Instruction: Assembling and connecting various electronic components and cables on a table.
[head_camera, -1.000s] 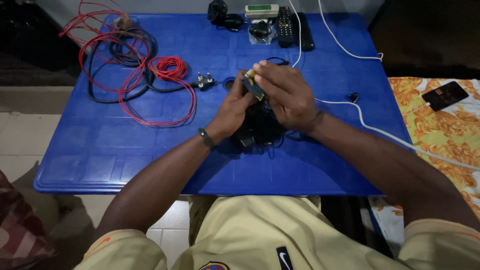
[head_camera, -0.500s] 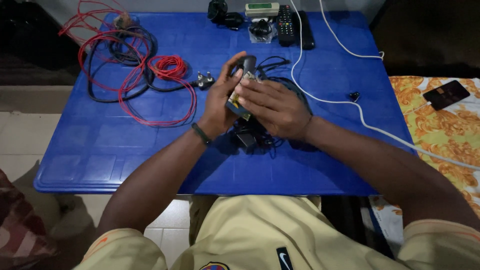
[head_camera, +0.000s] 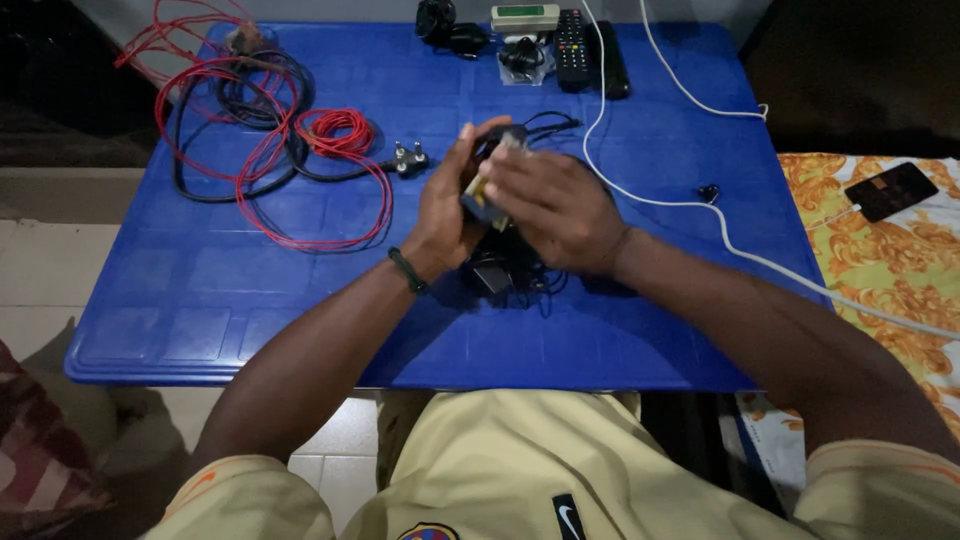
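Observation:
Both hands meet over the middle of the blue plastic table (head_camera: 250, 290). My left hand (head_camera: 447, 207) grips a small blue and yellow block (head_camera: 477, 195) together with a dark rounded part at its top. My right hand (head_camera: 553, 205) holds the same block from the right, fingers laid across it. Beneath the hands lies a heap of black cables with a black adapter (head_camera: 492, 272). A dark band circles my left wrist.
Red wire coils (head_camera: 335, 135) and black cable (head_camera: 250, 100) lie at the table's left, ending in a three-pin plug (head_camera: 408, 160). Remote controls (head_camera: 572, 50) and small devices sit at the far edge. A white cable (head_camera: 700, 205) crosses right toward a phone (head_camera: 889, 190) on patterned cloth.
The hands have shifted the block slightly left and back, turning it between them. My left hand now wraps higher around the dark part on top.

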